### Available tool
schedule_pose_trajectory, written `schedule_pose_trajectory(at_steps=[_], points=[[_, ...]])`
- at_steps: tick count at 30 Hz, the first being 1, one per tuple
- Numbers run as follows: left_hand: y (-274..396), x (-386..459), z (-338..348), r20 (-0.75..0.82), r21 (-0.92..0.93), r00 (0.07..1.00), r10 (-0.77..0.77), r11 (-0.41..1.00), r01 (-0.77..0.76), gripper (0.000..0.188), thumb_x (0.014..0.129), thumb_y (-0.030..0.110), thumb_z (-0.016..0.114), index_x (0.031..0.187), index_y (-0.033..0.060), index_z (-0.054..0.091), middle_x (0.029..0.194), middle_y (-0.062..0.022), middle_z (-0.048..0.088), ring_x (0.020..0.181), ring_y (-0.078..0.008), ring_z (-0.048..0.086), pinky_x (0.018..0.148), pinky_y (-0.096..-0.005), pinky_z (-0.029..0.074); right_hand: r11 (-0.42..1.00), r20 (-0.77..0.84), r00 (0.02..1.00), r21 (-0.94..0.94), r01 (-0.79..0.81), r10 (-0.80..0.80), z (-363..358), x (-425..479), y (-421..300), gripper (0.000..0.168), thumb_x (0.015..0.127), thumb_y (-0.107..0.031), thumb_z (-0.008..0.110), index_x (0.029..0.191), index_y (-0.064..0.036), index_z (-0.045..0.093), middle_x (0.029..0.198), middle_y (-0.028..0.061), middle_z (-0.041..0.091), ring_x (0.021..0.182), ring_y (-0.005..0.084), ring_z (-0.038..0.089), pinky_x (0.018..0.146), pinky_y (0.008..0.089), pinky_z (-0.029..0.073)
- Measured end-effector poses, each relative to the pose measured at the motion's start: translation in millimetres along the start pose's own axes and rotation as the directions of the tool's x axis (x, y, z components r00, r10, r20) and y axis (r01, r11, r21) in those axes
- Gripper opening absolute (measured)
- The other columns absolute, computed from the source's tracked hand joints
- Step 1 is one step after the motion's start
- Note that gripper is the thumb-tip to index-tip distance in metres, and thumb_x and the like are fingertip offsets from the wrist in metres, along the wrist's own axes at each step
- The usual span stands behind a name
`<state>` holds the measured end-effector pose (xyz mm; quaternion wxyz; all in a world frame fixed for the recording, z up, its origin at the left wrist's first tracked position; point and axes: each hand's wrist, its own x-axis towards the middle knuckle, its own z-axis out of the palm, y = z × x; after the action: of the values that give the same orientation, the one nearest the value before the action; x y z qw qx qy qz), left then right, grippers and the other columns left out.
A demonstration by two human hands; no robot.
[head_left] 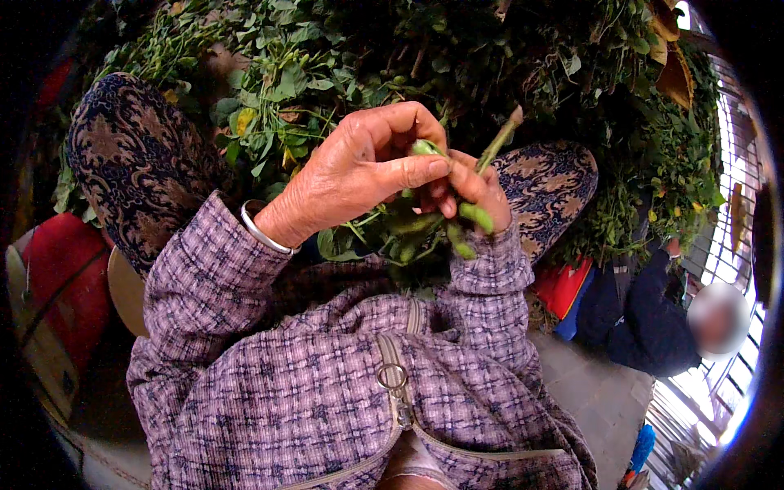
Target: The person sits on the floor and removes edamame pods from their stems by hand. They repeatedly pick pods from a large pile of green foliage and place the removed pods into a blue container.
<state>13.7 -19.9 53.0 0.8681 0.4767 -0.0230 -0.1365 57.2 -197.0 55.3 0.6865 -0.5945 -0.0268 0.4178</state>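
Note:
My left hand, with a metal bangle at the wrist, pinches a green bean pod between thumb and forefinger. Close against its fingertips is my right hand, closed around a cut plant stem whose end sticks up past the fingers. More plump green pods hang below the right hand, somewhat blurred. Leaves and pods on the plant show between my forearms, above my lap. Part of the right hand's fingers is hidden behind the left thumb.
A large heap of leafy bean plants spreads before my knees and to the right. Another person in dark clothing sits at the right, near a red cloth or bag. A red object stands at the left. Paved floor shows lower right.

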Motion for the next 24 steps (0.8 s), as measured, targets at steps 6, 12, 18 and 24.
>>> schedule_pose_trajectory(at_steps=[6,12,18,24], points=[[-2,0,-4,-0.001,0.071,0.999,-0.038,0.997,0.038,0.016,0.086,0.025,0.055,0.086,0.0086,0.052,0.07,0.006,0.054,0.054,0.0013,0.039,0.045,-0.0149,0.027,0.999,-0.004,1.0,-0.041,-0.028,0.028,-2,1,5,0.024,0.086,-0.022,0.054,0.075,-0.002,0.061,0.067,0.004,0.06,0.057,0.0097,0.055,0.056,0.0213,0.043],[-4,2,-12,-0.002,0.199,0.999,-0.047,0.979,0.047,0.013,0.086,0.013,0.045,0.091,0.0052,0.054,0.068,0.0044,0.054,0.052,0.0008,0.039,0.044,-0.0156,0.029,0.999,0.046,0.999,-0.038,-0.007,0.009,-5,2,11,0.031,0.089,-0.028,0.047,0.079,-0.002,0.058,0.07,0.0035,0.056,0.063,0.0114,0.053,0.06,0.0238,0.043],[-8,1,-19,-0.113,0.49,0.982,-0.153,0.851,0.189,0.02,0.086,0.018,0.05,0.09,-0.0002,0.059,0.068,0.0011,0.056,0.052,-0.0014,0.041,0.044,-0.0184,0.032,0.995,-0.092,0.992,0.045,0.089,-0.084,-12,1,9,0.039,0.093,-0.037,0.038,0.071,-0.005,0.045,0.068,0.0019,0.045,0.064,0.0128,0.05,0.063,0.0258,0.041],[-26,-2,-17,0.05,0.488,0.994,-0.101,0.87,0.065,0.022,0.083,0.023,0.059,0.083,0.0014,0.058,0.065,0.0026,0.053,0.059,-0.0019,0.044,0.05,-0.0199,0.036,0.993,-0.137,0.984,-0.035,0.109,-0.113,-20,5,12,0.032,0.09,-0.033,0.048,0.078,-0.004,0.051,0.075,0.0024,0.053,0.067,0.0105,0.052,0.063,0.0248,0.043]])
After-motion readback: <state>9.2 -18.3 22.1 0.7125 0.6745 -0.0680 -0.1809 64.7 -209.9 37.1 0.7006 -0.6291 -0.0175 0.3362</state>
